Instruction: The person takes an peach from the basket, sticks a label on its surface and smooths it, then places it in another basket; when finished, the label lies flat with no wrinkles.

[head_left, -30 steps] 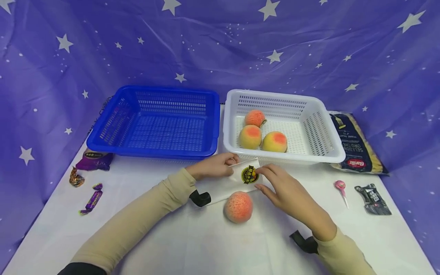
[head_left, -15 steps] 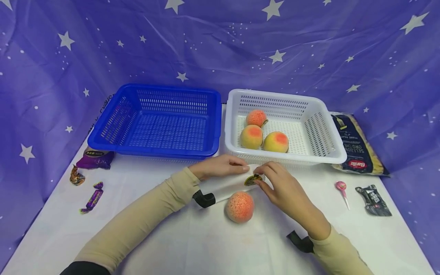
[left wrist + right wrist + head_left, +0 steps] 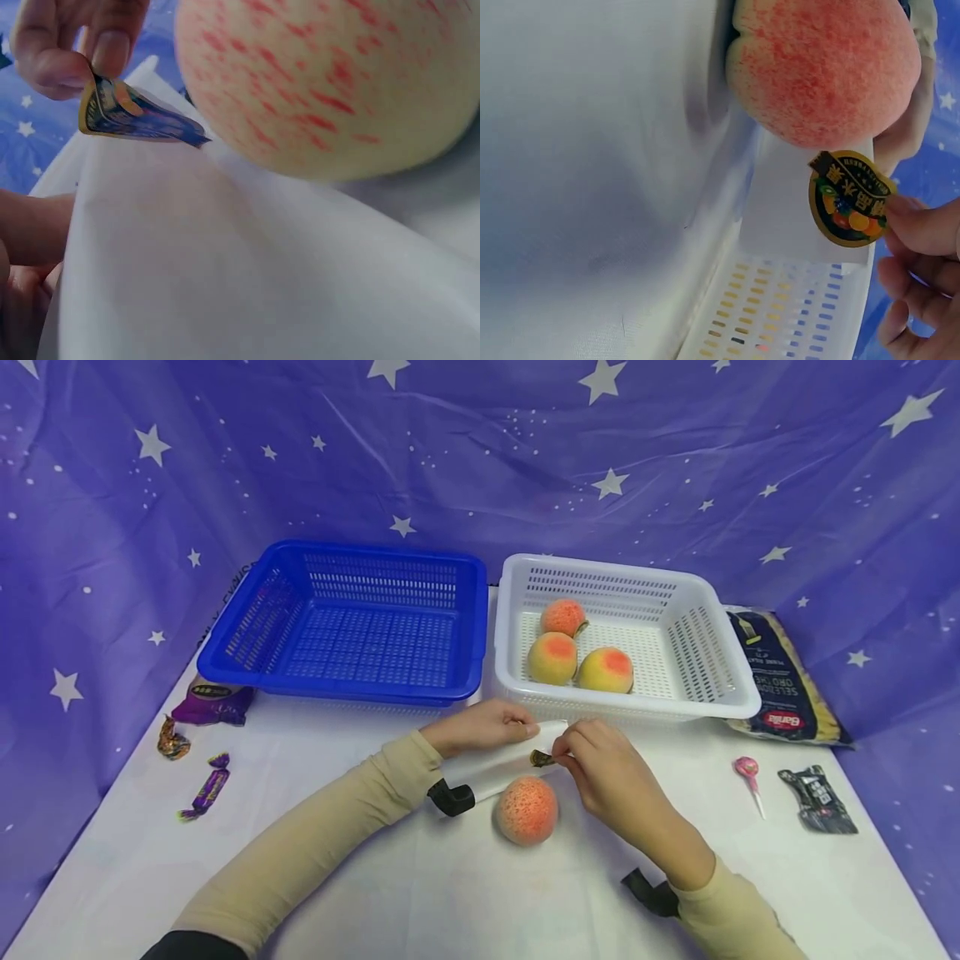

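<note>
A peach-like fruit (image 3: 527,811), blushed red, sits on the white tabletop below both hands. My left hand (image 3: 483,727) holds a white paper sheet (image 3: 491,768), some of its fingers (image 3: 34,229) hidden behind the paper in the left wrist view. My right hand (image 3: 618,772) pinches the edge of a round black-and-gold sticker (image 3: 851,201) with fruit pictures and printed characters. In the left wrist view the sticker (image 3: 135,112) stands curled up from the paper, its far tip still near the sheet.
Behind the hands stand a blue basket (image 3: 341,689) and a white basket (image 3: 637,703) holding three peach-like fruits. Wrapped sweets (image 3: 206,789) and a purple packet (image 3: 213,703) lie at left. A lollipop (image 3: 747,767), black wrapper (image 3: 817,800) and pasta bag (image 3: 783,685) lie at right.
The sticker lay flat and fully visible on the paper; now it is bent up in the right fingers. The left fingers have uncurled somewhat and moved slightly right along the sheet.
</note>
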A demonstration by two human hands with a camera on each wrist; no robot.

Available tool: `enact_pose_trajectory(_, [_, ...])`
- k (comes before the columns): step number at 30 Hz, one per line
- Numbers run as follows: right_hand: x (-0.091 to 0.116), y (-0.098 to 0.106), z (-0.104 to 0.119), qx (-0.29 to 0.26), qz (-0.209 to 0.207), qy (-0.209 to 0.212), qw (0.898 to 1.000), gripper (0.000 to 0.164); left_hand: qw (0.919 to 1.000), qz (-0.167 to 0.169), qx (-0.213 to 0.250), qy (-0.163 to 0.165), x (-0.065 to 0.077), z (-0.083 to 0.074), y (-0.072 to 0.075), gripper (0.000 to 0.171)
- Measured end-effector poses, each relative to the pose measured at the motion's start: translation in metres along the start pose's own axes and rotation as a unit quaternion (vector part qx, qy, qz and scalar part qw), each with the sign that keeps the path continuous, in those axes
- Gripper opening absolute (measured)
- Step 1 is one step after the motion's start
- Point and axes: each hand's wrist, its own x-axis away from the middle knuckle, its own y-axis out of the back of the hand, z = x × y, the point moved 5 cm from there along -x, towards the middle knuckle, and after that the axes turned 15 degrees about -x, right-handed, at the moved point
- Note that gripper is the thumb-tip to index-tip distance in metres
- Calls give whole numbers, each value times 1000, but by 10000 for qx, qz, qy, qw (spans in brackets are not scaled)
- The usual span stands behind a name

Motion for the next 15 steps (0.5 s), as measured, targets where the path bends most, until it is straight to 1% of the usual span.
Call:
enact_pose_trajectory(3, [1, -1, 1, 196, 23, -5, 9998, 9, 9999, -25, -110, 30, -4, 1, -2, 20])
enact_pose_trajectory(4, [2, -2, 1, 227, 32, -18, 9997, 9, 9997, -65, -210, 55, -5, 2, -2, 20])
enact_pose_trajectory(7, [3, -1, 4, 225, 19, 61, 9997, 11, 9980, -359, -450, 251, -7, 7, 1, 21])
enact_pose_trajectory(10, [4, 2, 8, 151, -81, 295, 9994, 11, 9958, -576, -559, 443, -7, 12, 3, 22])
enact_pose_trajectory(13, [5, 5, 12, 140, -262, 636, 9975, 8, 9966, -558, -396, 461, -7, 16, 0, 22])
enact_pose_trajectory(15, [6, 6, 15, 183, -382, 855, 9954, 10, 9966, -563, -361, 482, -9, 18, -2, 22])
